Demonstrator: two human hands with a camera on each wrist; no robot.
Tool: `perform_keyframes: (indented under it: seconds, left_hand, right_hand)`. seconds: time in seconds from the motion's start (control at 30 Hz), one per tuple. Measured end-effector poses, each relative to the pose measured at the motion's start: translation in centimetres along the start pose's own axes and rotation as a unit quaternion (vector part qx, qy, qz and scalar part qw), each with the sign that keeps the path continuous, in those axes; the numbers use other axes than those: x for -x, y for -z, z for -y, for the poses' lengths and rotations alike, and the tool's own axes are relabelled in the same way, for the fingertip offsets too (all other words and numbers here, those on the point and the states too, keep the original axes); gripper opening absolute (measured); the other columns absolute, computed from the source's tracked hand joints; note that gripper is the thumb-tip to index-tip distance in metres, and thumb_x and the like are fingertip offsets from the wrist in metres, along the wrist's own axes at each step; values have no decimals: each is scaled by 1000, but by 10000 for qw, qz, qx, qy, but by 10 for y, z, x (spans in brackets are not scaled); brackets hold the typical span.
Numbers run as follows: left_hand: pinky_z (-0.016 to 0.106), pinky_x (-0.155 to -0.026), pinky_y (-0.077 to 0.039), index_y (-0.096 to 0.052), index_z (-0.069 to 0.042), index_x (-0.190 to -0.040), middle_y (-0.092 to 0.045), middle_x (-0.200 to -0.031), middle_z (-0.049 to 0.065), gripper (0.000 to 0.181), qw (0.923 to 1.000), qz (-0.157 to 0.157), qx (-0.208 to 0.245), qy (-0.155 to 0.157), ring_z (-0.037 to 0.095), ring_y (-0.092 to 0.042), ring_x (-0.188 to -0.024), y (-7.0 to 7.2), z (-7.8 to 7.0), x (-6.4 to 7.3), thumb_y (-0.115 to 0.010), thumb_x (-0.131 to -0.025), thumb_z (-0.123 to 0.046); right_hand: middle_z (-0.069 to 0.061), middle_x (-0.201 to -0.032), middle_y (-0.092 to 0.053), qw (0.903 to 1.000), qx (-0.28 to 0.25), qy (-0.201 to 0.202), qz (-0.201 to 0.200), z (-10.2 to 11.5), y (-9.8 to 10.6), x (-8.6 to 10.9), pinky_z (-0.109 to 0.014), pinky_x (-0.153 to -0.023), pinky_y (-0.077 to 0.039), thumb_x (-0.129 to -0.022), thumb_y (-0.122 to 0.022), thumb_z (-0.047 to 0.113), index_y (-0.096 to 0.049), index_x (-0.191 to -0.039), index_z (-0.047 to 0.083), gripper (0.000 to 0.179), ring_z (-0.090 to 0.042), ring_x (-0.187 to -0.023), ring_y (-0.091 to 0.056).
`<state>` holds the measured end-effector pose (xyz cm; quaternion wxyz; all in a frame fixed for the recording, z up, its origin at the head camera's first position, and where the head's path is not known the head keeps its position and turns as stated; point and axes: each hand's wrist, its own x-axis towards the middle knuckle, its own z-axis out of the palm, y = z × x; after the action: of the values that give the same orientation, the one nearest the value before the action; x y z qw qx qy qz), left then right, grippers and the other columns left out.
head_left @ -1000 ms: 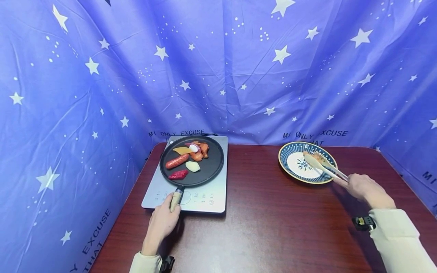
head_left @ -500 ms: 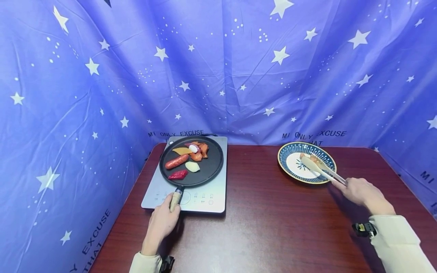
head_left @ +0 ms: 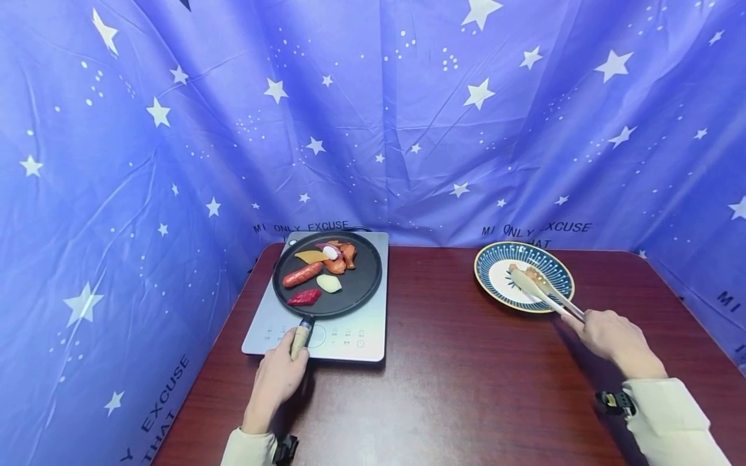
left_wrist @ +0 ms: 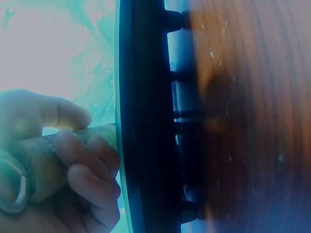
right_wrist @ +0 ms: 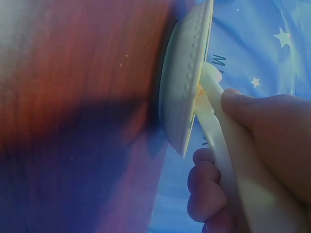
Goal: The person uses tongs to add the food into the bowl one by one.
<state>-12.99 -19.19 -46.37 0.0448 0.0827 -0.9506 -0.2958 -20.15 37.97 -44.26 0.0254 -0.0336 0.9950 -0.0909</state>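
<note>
My left hand (head_left: 278, 375) grips the wooden handle (head_left: 300, 338) of a flat black frying pan (head_left: 358, 291); in the left wrist view its fingers wrap that handle, which ends in a metal ring (left_wrist: 18, 191). The pan holds a sausage (head_left: 302, 275), a red piece (head_left: 304, 298), a pale piece (head_left: 329, 283), a yellow piece (head_left: 311, 257) and some orange-brown pieces (head_left: 348, 254). At the right, my right hand (head_left: 614, 340) holds pale tongs (head_left: 542, 295) with their tips over a blue-and-white plate (head_left: 495, 285). A brown food piece (head_left: 533, 274) lies at the tips, partly hidden.
Under the pan is a silver induction cooker (head_left: 355, 346), its control panel towards me. Cooker and plate stand apart on a reddish-brown wooden table (head_left: 443, 362). A blue star-patterned curtain (head_left: 408, 129) hangs behind and at both sides.
My right hand and the tongs have shifted slightly left and towards me. The brown piece has moved a little the same way over the plate. My left hand and the pan stay put.
</note>
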Motion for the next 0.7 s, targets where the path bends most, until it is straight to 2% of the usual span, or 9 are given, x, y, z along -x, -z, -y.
perform_keyframes:
  seconds: [0.37,0.7]
  left_hand:
    - [38,-51,-38,-49,-13,-135,-51,-67,6,51,10000,8,-15,11,22,-48,-58,0,0,0,-53,-86,-25]
    - [39,-51,-38,-49,-12,-135,-51,-67,7,51,10000,-1,-33,-19,22,-48,-58,0,-1,0,-53,-86,-24]
  right_hand:
    - [-23,-66,-55,9994,-127,176,-253,4,-10,6,-55,-50,-39,-95,-43,49,-53,-66,5,54,-41,-57,-55]
    - [-14,-60,-52,9987,-169,348,-336,9,-10,12,-54,-52,-39,-96,-45,48,-53,-64,6,52,-36,-54,-54]
